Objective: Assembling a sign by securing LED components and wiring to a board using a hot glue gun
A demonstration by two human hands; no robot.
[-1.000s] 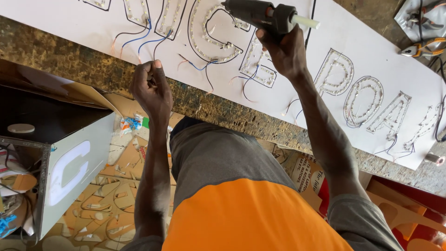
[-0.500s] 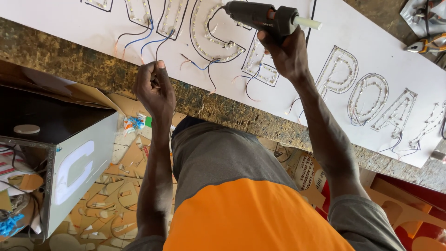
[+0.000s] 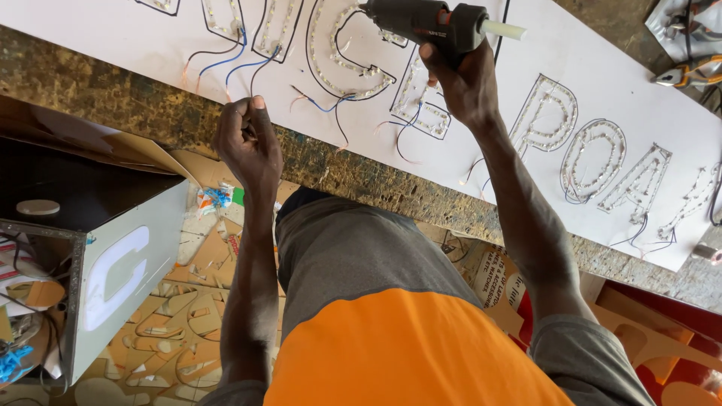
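Item: dark glue gun, with a pale glue stick projecting from its rear toward 3 o'clock. Position: 12 o'clock of the view, held above the white sign panel.

Right hand: fingers wrapped tight around the gun's grip, arm reaching up from 5 o'clock.

Left hand: at 10 o'clock from centre, fingers curled together with thumb and forefinger pinched; whether a thin wire end sits in the pinch cannot be told. It sits at the panel's near edge, just below the blue and black wires.

Panel: outlined letters filled with rows of small lights, thin wires trailing from them toward the near edge.

Surface: rough, stained workbench running from 9 o'clock to 4 o'clock under the panel.

Surroundings: pliers with orange handles at 2 o'clock; grey box bearing a white letter at 8 o'clock; cardboard letter offcuts on the floor at 7 o'clock; orange shirt at 6 o'clock.
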